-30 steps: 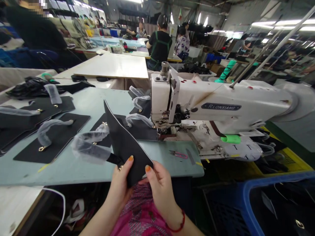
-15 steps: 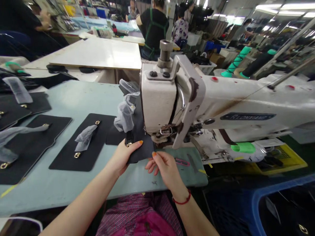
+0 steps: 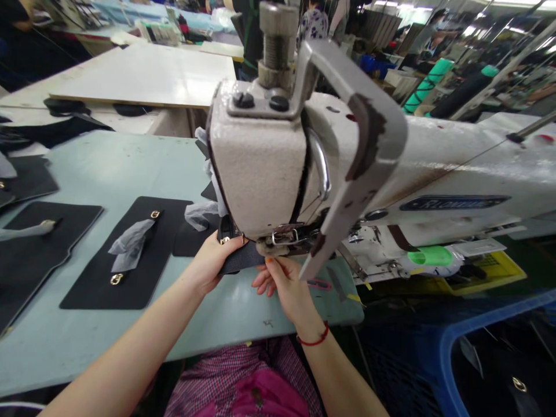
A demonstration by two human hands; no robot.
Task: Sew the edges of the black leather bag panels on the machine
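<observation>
A black leather panel [image 3: 243, 258] lies under the head of the white sewing machine [image 3: 256, 168], which hides its far part. My left hand [image 3: 212, 260] grips the panel's left side, thumb on top beside a gold buckle [image 3: 225, 240]. At the panel's near right corner, my right hand [image 3: 286, 284] pinches the edge between thumb and forefinger, its other fingers loosely curled. Translucent wrapping [image 3: 202, 214] sticks out left of the machine head. The needle area is mostly hidden.
More black panels with gold buckles [image 3: 125, 255] lie left on the pale green table [image 3: 186, 330]. Pink-handled snips [image 3: 319, 284] rest right of my right hand. A blue crate [image 3: 452, 347] stands at lower right, and a white board [image 3: 147, 81] lies behind.
My head has come closer to the machine, so its head looks larger. Both hands and the panel have shifted slightly forward, and less of the panel shows.
</observation>
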